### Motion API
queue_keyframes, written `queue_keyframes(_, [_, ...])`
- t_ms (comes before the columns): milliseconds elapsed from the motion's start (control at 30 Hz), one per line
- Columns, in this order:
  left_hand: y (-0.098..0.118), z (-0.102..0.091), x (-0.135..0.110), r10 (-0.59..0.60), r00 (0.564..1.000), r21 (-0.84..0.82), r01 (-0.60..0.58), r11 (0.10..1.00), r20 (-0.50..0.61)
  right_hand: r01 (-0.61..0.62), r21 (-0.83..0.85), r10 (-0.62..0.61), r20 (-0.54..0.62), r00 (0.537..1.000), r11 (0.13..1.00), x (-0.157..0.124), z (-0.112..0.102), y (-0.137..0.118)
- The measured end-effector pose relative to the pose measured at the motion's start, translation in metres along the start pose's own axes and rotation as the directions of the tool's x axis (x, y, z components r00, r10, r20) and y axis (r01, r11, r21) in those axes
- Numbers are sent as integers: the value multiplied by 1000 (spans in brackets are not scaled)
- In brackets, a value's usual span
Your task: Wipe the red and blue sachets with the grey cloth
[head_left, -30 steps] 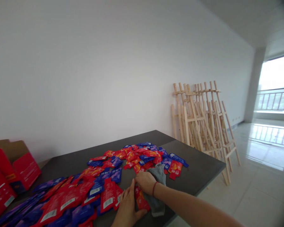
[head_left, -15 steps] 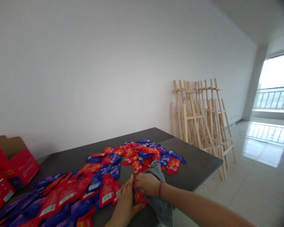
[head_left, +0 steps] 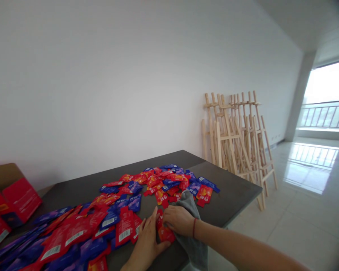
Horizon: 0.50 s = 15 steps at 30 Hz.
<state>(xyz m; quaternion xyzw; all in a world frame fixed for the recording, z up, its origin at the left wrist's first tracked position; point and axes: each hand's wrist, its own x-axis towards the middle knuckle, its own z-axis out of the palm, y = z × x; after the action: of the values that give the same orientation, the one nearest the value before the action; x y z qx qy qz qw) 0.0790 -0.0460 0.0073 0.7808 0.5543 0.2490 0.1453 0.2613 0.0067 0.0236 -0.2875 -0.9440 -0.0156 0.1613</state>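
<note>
The left hand (head_left: 147, 241) lies open with its fingers stretched along the left side of a red pouch (head_left: 166, 234), its thumb spread toward the pouch's near end. The right hand (head_left: 179, 221) has its fingers bent down over the pouch's other side, so the pouch sits on the desk (head_left: 228, 192) directly between the two hands. A grey cloth (head_left: 197, 246) comes out from under the right palm and wrist and drops past the desk's near edge; what those fingers close on is hidden. A thin red cord (head_left: 194, 228) circles the right wrist. Left of the left hand, red and blue pouches (head_left: 77, 234) overlap in a wide spread, with an opened red box (head_left: 22, 196) farther left. Ahead of both hands lies another cluster of pouches (head_left: 155, 180). Beyond the desk, ahead and right of the right hand, wooden easels (head_left: 232, 137) lean together by the wall.
</note>
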Motion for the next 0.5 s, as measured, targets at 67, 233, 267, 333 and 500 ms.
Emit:
queue_keyframes(67, [-1, 0, 0, 14, 1000, -2, -14, 1000, 6, 52, -30, -52, 5, 999, 998, 6, 3, -7])
queue_keyframes(233, [-4, 0, 0, 12, 1000, -10, -12, 1000, 15, 267, 8, -267, 37, 963, 964, -2, 2, -11])
queue_keyframes(267, [-5, 0, 0, 16, 1000, -9, -16, 1000, 14, 290, 34, -291, 36, 956, 956, -6, 0, -10])
queue_keyframes(333, [-5, 0, 0, 31, 999, -6, -31, 1000, 17, 305, 77, -307, 26, 951, 949, -15, -3, -6])
queue_keyframes(500, [-5, -1, 0, 34, 999, 14, -34, 999, 25, 250, 118, -253, 13, 967, 961, -32, -10, 4])
